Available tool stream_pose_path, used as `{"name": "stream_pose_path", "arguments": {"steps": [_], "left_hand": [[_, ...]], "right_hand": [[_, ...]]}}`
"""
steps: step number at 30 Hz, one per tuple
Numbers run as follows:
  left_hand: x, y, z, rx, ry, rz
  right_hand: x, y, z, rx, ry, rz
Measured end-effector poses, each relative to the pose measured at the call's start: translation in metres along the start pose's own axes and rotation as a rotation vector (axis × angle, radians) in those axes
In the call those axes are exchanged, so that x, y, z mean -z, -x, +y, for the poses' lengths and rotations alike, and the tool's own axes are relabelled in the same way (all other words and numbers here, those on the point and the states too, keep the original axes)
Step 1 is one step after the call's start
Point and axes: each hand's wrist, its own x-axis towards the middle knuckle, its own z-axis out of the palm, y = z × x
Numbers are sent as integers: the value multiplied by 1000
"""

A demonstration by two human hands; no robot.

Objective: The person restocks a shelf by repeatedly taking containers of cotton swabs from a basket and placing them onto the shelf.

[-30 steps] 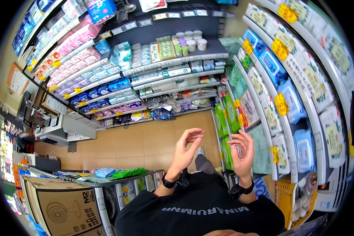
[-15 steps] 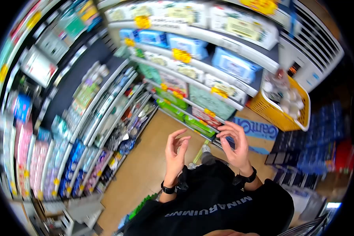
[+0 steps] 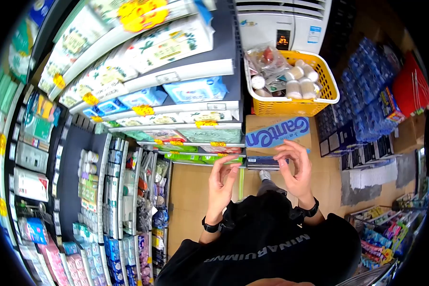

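My left hand (image 3: 220, 190) is raised in front of my body with curved fingers apart from the thumb, holding nothing. Level with it, my right hand (image 3: 296, 174) is also empty, its fingers bent and spread from the thumb. Beyond the right hand stands a cardboard box (image 3: 255, 125) with blue lettering on its side. On top of that box sits a yellow plastic basket (image 3: 286, 106) with a white rim. Inside it are white-lidded containers (image 3: 300, 89) and a clear plastic bag (image 3: 266, 62). Neither hand touches any of these.
Shelves ahead hold blue wipe packs (image 3: 195, 90) and white tissue packs (image 3: 164, 45). To the left, another shelf unit (image 3: 66, 181) carries small packaged goods. A white air conditioner (image 3: 281, 21) stands behind the basket. Blue-wrapped bottle packs (image 3: 367, 90) are stacked at right, above tan floor (image 3: 190, 200).
My view has swung to the right, bringing the basket and box nearer the middle. Both hands stay raised, empty and similarly posed.
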Motion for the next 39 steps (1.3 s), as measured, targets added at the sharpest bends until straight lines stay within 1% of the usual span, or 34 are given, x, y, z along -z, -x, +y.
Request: {"name": "stream_pose_path", "arguments": {"steps": [2, 14, 18, 19, 21, 22, 24, 25, 26, 28, 29, 30, 32, 33, 34, 36, 37, 38, 39], "left_hand": [[-14, -14, -1, -30, 14, -35], [-95, -99, -21, -14, -76, -176], [-123, -136, -22, 5, -151, -173], [-129, -147, -25, -45, -197, -166], [-143, -169, -32, -130, -282, -146], [-151, -180, -35, -125, -288, -141], [-167, -203, -40, -196, -400, -104], [-172, -214, -45, -237, -474, -103], [-178, -224, -47, -234, -478, -100], [-192, -240, -45, -257, -568, -153], [-194, -250, -44, -225, -581, -222], [-195, -261, -45, -221, -584, -224], [-193, -284, -51, -175, -600, -382], [-191, -296, -58, -206, -685, -442], [-191, -306, -61, -201, -688, -442], [-192, -319, -64, -163, -677, -556], [-193, -324, -64, -179, -717, -609], [-195, -328, -65, -171, -719, -607], [-197, -333, -66, -191, -730, -667]], "right_hand": [[13, -6, 3, -13, -6, 38], [94, -61, 43, 15, 65, 114], [118, -82, 63, -49, 85, 131], [123, -88, 70, -53, 81, 132], [133, -100, 84, -58, 176, 131], [138, -107, 90, -63, 169, 127], [147, -121, 100, -62, 242, 146], [151, -127, 105, -109, 241, 154], [154, -134, 110, -111, 237, 152], [162, -145, 119, -106, 395, 171], [167, -149, 125, -109, 392, 172], [171, -152, 133, -118, 409, 162], [177, -157, 142, -133, 421, 149], [178, -159, 145, -143, 442, 123], [180, -162, 148, -150, 464, 98], [185, -166, 151, -147, 479, 67], [187, -168, 153, -139, 496, 37], [188, -171, 155, -145, 491, 33], [189, -174, 157, -122, 467, 10]]}}
